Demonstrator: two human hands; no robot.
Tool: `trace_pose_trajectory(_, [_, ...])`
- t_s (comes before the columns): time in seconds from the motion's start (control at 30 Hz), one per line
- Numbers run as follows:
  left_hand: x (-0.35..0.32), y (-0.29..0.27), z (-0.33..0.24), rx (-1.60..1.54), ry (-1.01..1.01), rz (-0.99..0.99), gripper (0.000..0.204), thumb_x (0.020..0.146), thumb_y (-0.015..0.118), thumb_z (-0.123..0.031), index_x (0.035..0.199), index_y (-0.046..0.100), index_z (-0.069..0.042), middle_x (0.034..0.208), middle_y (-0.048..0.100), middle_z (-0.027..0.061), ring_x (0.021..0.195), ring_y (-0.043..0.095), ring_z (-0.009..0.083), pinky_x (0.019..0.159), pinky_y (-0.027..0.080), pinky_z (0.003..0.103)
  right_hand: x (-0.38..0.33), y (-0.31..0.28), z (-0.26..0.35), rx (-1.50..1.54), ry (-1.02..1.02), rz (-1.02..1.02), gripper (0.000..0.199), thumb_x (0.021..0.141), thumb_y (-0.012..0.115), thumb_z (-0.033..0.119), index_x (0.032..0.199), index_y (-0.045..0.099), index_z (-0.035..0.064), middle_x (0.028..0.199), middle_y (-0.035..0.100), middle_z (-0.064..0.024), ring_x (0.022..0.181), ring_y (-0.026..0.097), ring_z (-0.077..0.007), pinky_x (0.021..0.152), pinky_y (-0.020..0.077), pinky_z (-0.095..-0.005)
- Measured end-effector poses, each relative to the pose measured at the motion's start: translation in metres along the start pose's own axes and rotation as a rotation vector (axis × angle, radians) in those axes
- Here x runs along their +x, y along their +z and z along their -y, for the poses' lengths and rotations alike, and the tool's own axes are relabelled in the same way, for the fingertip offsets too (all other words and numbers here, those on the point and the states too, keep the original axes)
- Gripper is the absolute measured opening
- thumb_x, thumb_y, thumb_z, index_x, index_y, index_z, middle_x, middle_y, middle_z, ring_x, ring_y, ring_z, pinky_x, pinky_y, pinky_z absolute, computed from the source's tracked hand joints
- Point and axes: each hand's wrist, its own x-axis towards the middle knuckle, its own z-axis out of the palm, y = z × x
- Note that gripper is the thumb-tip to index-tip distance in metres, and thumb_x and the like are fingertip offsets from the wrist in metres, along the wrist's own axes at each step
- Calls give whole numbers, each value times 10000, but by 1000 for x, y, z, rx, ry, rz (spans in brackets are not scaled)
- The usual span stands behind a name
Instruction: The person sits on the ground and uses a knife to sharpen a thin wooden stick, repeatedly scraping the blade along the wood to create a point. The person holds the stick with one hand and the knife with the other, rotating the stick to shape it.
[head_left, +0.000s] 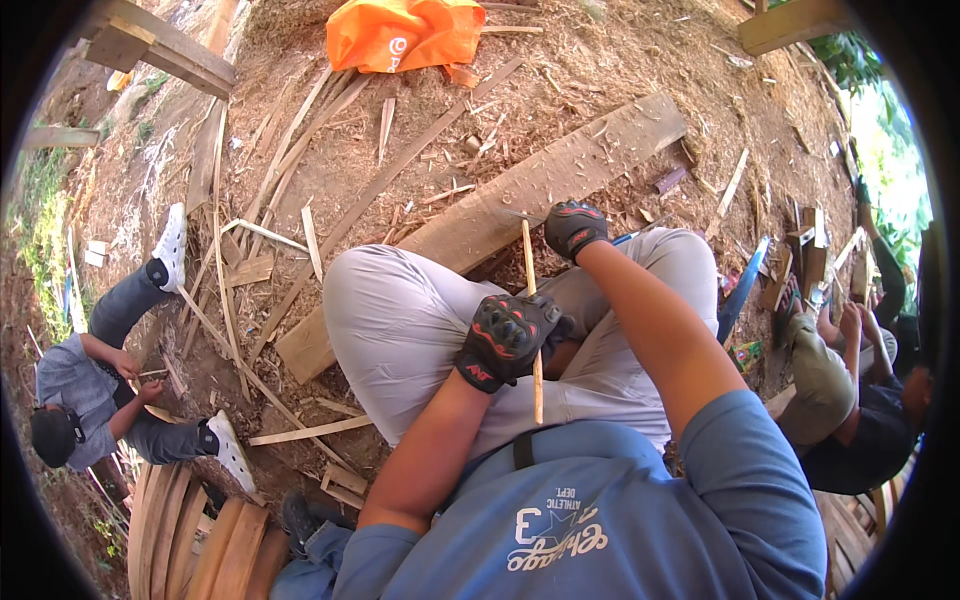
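Note:
My left hand [510, 335], in a black padded glove with red marks, is closed around a thin pale wooden stick [530, 262]. The stick stands lengthwise in front of me, its near end over my lap. Just beyond, my right hand [577, 228], gloved alike, is closed on a knife. Its thin blade [522, 214] points left, by the stick's far end; whether it touches the wood I cannot tell. Most of the knife's handle is hidden in my fist. A wide wooden plank [560, 180] lies on the ground beyond my crossed legs, running behind both hands.
Wood shavings and loose strips cover the ground. An orange bag [405, 35] lies at the far side. One person [75, 390] sits at the left with hands on a thin strip; others [850, 400] sit at the right. A blue curved object [742, 290] is beside my right knee.

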Motion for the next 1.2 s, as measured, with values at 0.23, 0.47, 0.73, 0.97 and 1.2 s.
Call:
trace_pose_trajectory(0.23, [-8, 11, 9, -86, -141, -47, 83, 875, 681, -99, 951, 665, -69, 827, 677, 116, 732, 695, 313, 636, 549, 429, 2, 25, -3, 141, 41, 0, 303, 865, 606, 274, 983, 786, 60, 1047, 755, -191, 983, 737, -374, 816, 583, -469])
trace_pose_trajectory(0.47, [-6, 16, 10, -10, -130, -188, 125, 885, 737, -115, 875, 618, -77, 791, 653, 138, 687, 670, 357, 602, 533, 467, -18, 19, 21, 167, -222, -61, 282, 865, 594, 256, 900, 777, 45, 927, 742, -197, 862, 736, -377, 745, 587, -460])
trace_pose_trajectory(0.73, [0, 13, 8, -98, -126, -226, 64, 930, 657, -48, 895, 606, -34, 810, 636, 166, 729, 658, 400, 627, 533, 450, -11, 23, 24, 255, 56, -18, 317, 862, 597, 273, 984, 782, 47, 1031, 749, -211, 978, 737, -371, 815, 583, -457])
trace_pose_trajectory(0.97, [1, 12, 9, -63, -161, -205, 93, 903, 703, -74, 877, 617, -50, 816, 665, 150, 726, 683, 362, 634, 560, 445, -6, 25, 9, 271, -26, 75, 324, 865, 597, 299, 984, 786, 64, 1040, 754, -187, 966, 745, -350, 813, 585, -450])
trace_pose_trajectory(1.2, [-1, 12, 10, -82, -136, -183, 99, 876, 716, -42, 885, 617, -48, 830, 674, 151, 729, 688, 368, 624, 564, 450, 2, 33, 5, 239, -25, 61, 327, 874, 599, 309, 969, 782, 54, 1004, 754, -192, 947, 745, -359, 799, 589, -461])
